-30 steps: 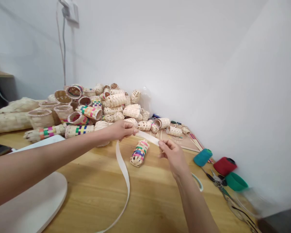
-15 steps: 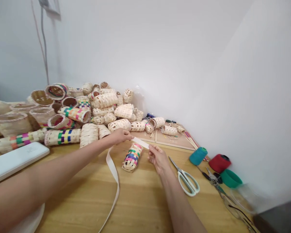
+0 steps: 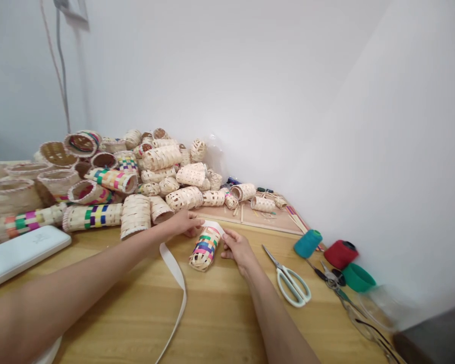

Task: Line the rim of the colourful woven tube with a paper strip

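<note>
A small woven basket (image 3: 205,247) with pink, green, blue and purple bands lies on its side between my hands. Across its far end runs a flat white ribbon (image 3: 174,265), whose long tail trails from my left hand down toward the table's front edge. My left hand (image 3: 185,222) pinches the ribbon at the basket's upper left. The ribbon's other end is pinched in my right hand (image 3: 237,247), close against the basket's right side. Part of the left fingertips is hidden behind the hand.
Many woven baskets (image 3: 163,157) are heaped at the back left, behind a white flat case (image 3: 26,255). Scissors (image 3: 290,280) lie right of my right hand. Farther right are thread spools in blue (image 3: 308,243) and red (image 3: 341,254), a green roll (image 3: 358,277) and pliers (image 3: 329,275).
Both hands have come down, bringing the ribbon from above the basket onto its far end, where it now bends over the rim. The camera view has shifted slightly.
</note>
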Motion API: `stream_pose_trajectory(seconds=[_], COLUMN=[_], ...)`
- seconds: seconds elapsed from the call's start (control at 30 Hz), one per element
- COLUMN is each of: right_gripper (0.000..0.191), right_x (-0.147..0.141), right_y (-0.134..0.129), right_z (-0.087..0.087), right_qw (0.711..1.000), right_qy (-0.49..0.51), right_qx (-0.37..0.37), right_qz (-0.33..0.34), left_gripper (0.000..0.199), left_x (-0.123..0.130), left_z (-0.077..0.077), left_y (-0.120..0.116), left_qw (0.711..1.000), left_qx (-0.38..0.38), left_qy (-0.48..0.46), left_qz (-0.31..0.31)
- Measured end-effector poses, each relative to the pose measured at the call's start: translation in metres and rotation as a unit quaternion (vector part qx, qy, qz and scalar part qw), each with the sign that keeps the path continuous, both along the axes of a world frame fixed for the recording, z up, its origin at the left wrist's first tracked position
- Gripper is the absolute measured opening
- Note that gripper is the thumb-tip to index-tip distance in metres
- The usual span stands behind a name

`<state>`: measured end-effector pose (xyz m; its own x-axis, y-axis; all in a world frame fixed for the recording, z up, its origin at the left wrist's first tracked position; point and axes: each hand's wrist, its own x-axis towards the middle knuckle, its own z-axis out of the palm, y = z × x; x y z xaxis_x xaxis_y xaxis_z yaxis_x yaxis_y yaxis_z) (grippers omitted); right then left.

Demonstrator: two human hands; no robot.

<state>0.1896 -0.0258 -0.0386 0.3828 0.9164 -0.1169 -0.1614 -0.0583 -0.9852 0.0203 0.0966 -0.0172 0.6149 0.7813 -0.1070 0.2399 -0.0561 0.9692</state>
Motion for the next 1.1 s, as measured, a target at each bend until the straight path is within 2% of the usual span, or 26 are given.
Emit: stream_pose_trajectory(seconds=[0.1, 0.27, 0.5, 0.73, 0.93, 1.1], right_gripper=[0.026, 0.032, 0.041, 0.029, 0.032, 0.036], right_x=[-0.003, -0.007, -0.007, -0.010, -0.012, -0.015], right_y=[0.001, -0.002, -0.013, -0.030, -0.036, -0.037], right_z=[-0.001, 0.003, 0.033, 0.053, 0.057, 0.056], right_qw=[1.000, 0.999, 0.987, 0.969, 0.949, 0.943], right_qy=[-0.019, -0.034, -0.071, -0.130, -0.188, -0.206], right_qx=[0.009, 0.039, 0.142, 0.208, 0.249, 0.258], right_qz=[0.009, 0.007, -0.020, -0.026, -0.043, -0.039], left_gripper=[0.041, 0.041, 0.034, 0.032, 0.027, 0.026], left_x=[0.001, 0.002, 0.003, 0.002, 0.000, 0.000], left_z=[-0.001, 0.001, 0.023, 0.037, 0.041, 0.036], left_y=[-0.004, -0.014, -0.026, -0.037, -0.042, -0.038], left_qw=[0.999, 0.996, 0.970, 0.937, 0.920, 0.912], left_qx=[-0.032, -0.064, -0.056, -0.088, -0.119, -0.133], left_qy=[-0.018, -0.064, -0.234, -0.334, -0.369, -0.383], left_qz=[-0.003, -0.017, -0.021, -0.046, -0.062, -0.069])
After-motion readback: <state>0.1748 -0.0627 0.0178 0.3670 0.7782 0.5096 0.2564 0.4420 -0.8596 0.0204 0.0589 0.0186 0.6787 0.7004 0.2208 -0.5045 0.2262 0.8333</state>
